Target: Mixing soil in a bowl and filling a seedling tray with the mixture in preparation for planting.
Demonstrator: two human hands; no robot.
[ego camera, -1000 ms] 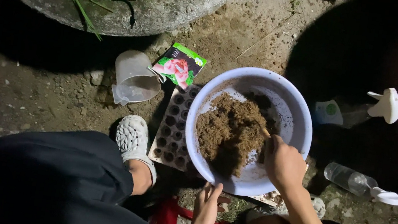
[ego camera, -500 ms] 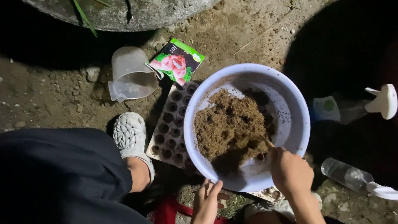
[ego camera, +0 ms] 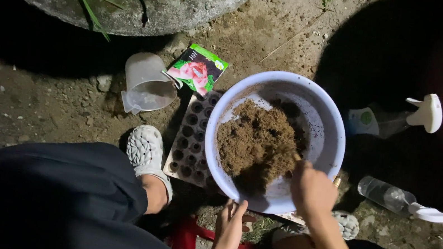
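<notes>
Soil, brown and crumbly [ego camera: 256, 140], fills the left half of a round white basin [ego camera: 329, 126] that sits on bare dirt ground in the head view, our only view. Our right hand [ego camera: 312, 191] is closed around a thin stick-like tool [ego camera: 296, 157], whose tip is pushed into the right edge of the soil heap; most of the tool is hidden by the hand, so we cannot tell what kind it is. Our left hand [ego camera: 230, 230] lies open, fingers stretched forward, just below the near rim of the basin and above a red stool [ego camera: 187, 241]; whether the fingertips touch the rim we cannot tell.

Under the basin's left side lies a seed tray [ego camera: 191, 138] with many small round cells. Just beyond it a seed packet [ego camera: 198, 70] with a pink flower picture lies flat, and a clear plastic measuring jug [ego camera: 146, 84] lies tipped on its side next to that. A pale perforated clog [ego camera: 147, 152] is on our left foot, beside the tray.

Right of the basin, two spray bottles lie on the ground: one with a white trigger head [ego camera: 425, 113] in shadow, and a clear one [ego camera: 401, 200] nearer to us. A curved concrete rim [ego camera: 151, 11] with grass runs across the top.
</notes>
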